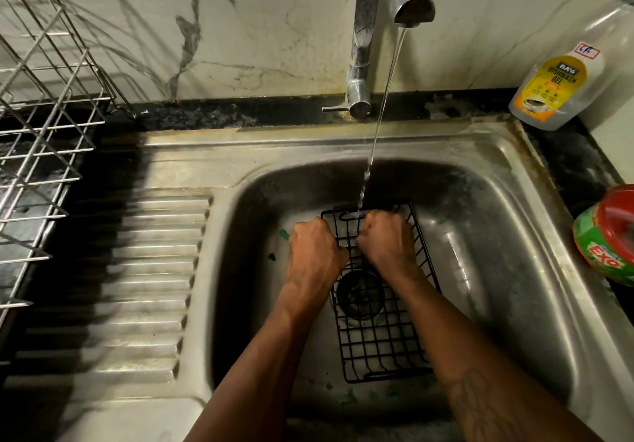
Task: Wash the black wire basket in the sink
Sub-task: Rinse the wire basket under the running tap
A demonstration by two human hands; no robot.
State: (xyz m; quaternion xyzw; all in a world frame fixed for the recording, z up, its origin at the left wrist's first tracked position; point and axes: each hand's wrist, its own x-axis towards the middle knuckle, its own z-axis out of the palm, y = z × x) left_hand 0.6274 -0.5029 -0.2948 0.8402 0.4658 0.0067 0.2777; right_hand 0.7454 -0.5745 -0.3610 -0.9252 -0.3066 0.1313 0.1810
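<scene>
The black wire basket point(380, 335) lies in the steel sink point(487, 235), over the drain. My left hand point(314, 253) grips the basket's left side near its far end. My right hand point(387, 239) is curled over the far end of the basket, fingers wrapped on the wires. A thin stream of water point(377, 132) runs from the faucet point(387, 2) and lands on the basket's far rim, just by my right hand. A small green piece point(284, 234) pokes out beside my left hand; I cannot tell what it is.
A dishwash gel bottle point(555, 84) stands at the back right of the counter. A red and green tub point(607, 235) sits at the sink's right edge. A steel dish rack point(41, 125) fills the left, beside the ribbed drainboard point(144, 277).
</scene>
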